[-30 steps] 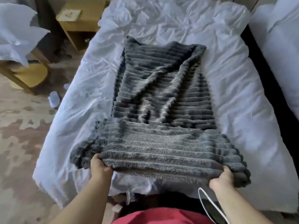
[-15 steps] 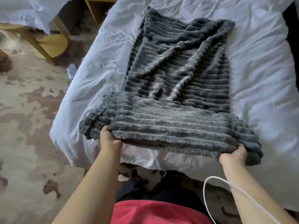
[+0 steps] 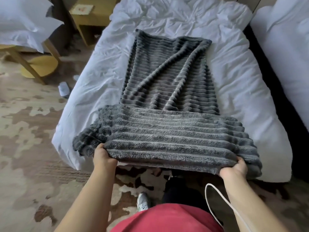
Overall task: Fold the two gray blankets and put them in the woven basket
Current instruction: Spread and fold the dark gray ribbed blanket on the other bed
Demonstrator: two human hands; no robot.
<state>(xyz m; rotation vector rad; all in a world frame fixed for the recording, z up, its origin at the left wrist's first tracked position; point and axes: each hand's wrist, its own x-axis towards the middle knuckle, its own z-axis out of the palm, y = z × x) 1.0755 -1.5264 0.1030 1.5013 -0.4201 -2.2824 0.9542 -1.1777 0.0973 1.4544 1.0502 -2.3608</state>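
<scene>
Fingers tucked under gray blanket [image 3: 167, 101], left hand [image 3: 103, 156] and right hand [image 3: 234, 169] each in clenched grip on its near edge

Both bare forearms reached forward, well apart. The left hand [image 3: 104, 156] and the right hand [image 3: 233, 169] each gripped the near edge of the gray blanket [image 3: 167, 138], backs up, fingers hidden in the cloth.

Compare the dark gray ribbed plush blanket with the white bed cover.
The dark gray ribbed plush blanket is ridged; the white bed cover is plain. The blanket covers a middle strip; the cover spans the bed. The left hand and right hand grip the blanket, not the cover. Both are creased.
</scene>
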